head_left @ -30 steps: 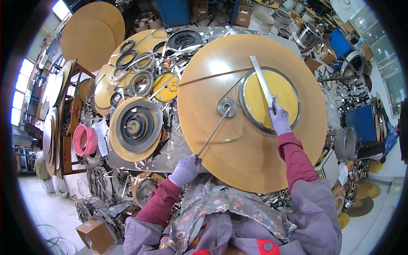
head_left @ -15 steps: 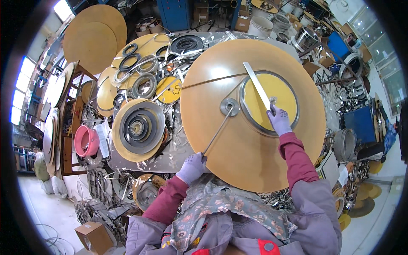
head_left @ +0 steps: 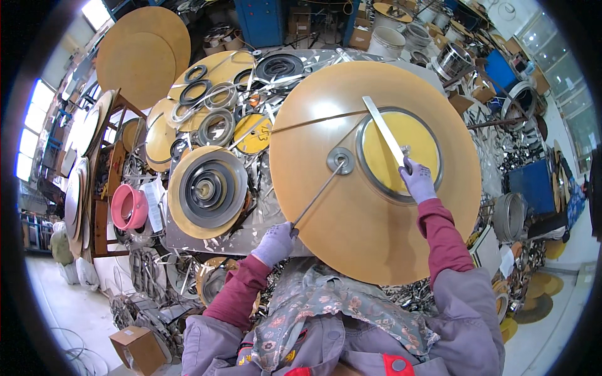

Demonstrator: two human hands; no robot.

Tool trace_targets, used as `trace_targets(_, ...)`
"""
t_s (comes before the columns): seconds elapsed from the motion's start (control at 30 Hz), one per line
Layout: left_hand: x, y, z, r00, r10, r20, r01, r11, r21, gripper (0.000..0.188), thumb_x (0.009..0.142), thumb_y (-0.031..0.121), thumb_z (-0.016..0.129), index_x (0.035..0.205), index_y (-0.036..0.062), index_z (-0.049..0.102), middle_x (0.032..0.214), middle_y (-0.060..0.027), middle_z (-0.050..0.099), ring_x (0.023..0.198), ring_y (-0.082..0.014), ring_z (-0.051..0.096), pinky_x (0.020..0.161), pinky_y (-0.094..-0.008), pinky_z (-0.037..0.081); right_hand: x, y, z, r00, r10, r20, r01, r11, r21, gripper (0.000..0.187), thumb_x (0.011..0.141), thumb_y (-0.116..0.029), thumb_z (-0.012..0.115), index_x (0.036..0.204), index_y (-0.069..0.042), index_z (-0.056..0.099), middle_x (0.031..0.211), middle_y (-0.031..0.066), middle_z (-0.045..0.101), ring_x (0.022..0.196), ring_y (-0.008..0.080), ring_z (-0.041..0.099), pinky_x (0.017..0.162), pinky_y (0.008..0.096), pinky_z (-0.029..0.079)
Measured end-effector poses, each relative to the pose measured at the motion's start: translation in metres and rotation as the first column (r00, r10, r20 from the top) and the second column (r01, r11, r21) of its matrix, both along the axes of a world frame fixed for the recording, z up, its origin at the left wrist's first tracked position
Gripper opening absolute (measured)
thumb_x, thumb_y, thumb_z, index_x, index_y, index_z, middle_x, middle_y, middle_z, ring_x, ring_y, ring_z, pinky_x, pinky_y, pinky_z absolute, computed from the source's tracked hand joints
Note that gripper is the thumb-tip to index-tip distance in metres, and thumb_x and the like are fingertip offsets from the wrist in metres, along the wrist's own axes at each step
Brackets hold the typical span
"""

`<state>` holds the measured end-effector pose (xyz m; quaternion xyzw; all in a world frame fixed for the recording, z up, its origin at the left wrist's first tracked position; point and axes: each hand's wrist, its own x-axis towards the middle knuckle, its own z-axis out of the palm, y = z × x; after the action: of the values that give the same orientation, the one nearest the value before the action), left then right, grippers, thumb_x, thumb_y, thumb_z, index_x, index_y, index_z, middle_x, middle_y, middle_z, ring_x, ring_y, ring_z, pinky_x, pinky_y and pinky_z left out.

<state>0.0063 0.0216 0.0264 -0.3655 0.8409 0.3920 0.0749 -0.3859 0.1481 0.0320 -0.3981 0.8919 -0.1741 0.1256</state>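
In front of me lies a large tan disc [head_left: 313, 244] with a round yellow plate [head_left: 392, 166] on it, ringed by a dark grey coil of strip [head_left: 361, 153]. My right hand [head_left: 419, 183], in a pale purple glove, is closed on the near end of a flat pale metal bar [head_left: 384, 128] that lies slantwise over the plate. My left hand [head_left: 274, 243], gloved likewise, is closed on a thin metal strip [head_left: 318, 194] at the disc's near-left edge. This strip runs taut to a small grey roller [head_left: 340, 161]. Another strip [head_left: 320, 121] comes from the left toward the coil.
Left of the disc, a stepped coil of dark strip [head_left: 210, 188] lies on another tan disc. Behind it are several rings [head_left: 216, 127] and yellow discs [head_left: 253, 133]. A pink basin [head_left: 129, 207] stands far left. Tangled scrap strips [head_left: 501, 153] heap up on the right.
The whole view has shifted slightly right. My left hand has moved a little left with the strip still in it. My right hand keeps its hold on the bar.
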Motion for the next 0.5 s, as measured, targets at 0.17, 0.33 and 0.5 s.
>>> trace_targets(0.17,0.002,-0.002,-0.012,1.000,0.000,-0.015,0.000,1.000,-0.019,0.025,0.090,0.022,0.052,0.092,-0.0019,0.059,0.082,-0.0254,0.063,0.082,-0.0417,0.061,0.072,-0.0486,0.047,0.002,0.004,0.006,1.000,-0.029,0.010,0.029,0.999,-0.037,0.038,0.084,-0.027,0.060,0.112,-0.002,0.059,0.097,0.0216,0.065,0.092,0.0355,0.062,0.084,0.0424,0.048)
trace_targets(0.33,0.000,-0.002,-0.003,1.000,0.015,-0.010,-0.015,1.000,0.014,0.026,0.089,0.022,0.053,0.091,-0.0019,0.061,0.081,-0.0250,0.063,0.081,-0.0410,0.061,0.072,-0.0476,0.047,0.004,0.008,0.008,1.000,-0.020,-0.024,0.019,0.999,-0.045,0.037,0.085,-0.027,0.059,0.111,-0.002,0.059,0.099,0.0209,0.065,0.093,0.0350,0.063,0.084,0.0428,0.048)
trace_targets(0.5,0.001,-0.002,-0.003,1.000,0.016,-0.012,-0.016,1.000,0.022,0.025,0.089,0.022,0.052,0.089,-0.0012,0.062,0.080,-0.0239,0.063,0.081,-0.0399,0.062,0.072,-0.0474,0.047,0.011,0.008,0.009,0.999,-0.019,-0.036,0.017,0.998,-0.053,0.036,0.085,-0.027,0.059,0.111,-0.002,0.059,0.101,0.0204,0.065,0.093,0.0349,0.063,0.084,0.0427,0.048)
